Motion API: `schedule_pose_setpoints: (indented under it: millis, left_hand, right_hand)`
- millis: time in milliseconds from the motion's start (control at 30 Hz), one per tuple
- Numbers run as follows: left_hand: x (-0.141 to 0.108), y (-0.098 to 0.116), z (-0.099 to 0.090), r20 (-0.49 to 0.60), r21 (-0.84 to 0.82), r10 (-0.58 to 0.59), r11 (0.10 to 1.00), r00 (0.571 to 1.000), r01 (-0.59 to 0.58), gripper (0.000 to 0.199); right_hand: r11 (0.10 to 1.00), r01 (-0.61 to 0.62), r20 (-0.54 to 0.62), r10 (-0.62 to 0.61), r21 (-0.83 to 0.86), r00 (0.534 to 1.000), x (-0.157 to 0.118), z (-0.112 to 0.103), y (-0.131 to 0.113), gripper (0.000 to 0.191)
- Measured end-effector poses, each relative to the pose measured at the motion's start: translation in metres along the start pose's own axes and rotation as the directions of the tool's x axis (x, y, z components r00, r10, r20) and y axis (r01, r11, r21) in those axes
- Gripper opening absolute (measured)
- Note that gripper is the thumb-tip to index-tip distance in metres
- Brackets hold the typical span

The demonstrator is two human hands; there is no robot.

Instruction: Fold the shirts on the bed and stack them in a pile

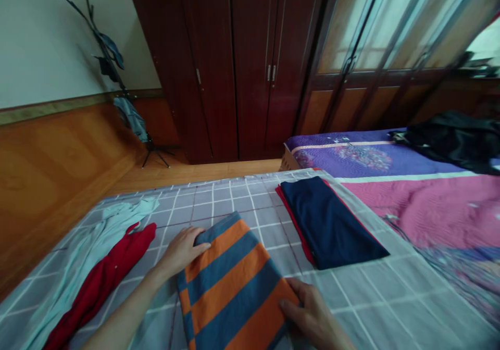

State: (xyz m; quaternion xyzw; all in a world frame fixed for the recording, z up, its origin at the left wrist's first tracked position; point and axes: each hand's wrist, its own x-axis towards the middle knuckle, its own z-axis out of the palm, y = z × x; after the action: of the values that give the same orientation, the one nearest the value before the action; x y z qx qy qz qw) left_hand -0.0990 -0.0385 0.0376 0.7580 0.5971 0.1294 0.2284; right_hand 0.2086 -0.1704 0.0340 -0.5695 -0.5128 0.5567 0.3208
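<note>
A folded garment with orange and blue-grey stripes (234, 282) is in front of me, just over the bed. My left hand (186, 248) grips its upper left edge, thumb on top and fingers partly hidden behind. On the lower right edge, my right hand (310, 308) pinches the cloth between thumb and fingers. To the right lies a folded navy garment (328, 220) with red cloth showing along its borders. Left of my left arm, a crumpled red garment (113, 266) rests beside a pale mint garment (86, 256).
The bed has a grey checked sheet (371, 287). Beyond its right side is a second bed with a purple and pink cover (425, 204), bearing a black heap of cloth (453, 136). Dark red wardrobes (250, 79) and a coat stand (125, 89) are at the back.
</note>
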Motion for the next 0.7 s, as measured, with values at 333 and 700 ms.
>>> schedule_pose_setpoints:
  millis: [333,700]
  left_hand:
    - [0.008,0.003,0.005,0.125,-0.108,-0.010,0.994,0.992,0.024,0.038]
    - [0.006,0.071,0.014,0.523,-0.622,0.074,0.714,0.849,0.321,0.046]
  right_hand:
    - [0.989,0.033,-0.035,-0.028,0.146,0.999,-0.023,-0.005,-0.023,0.028]
    - [0.969,0.093,-0.092,-0.074,0.230,0.993,-0.056,-0.044,-0.032,0.032]
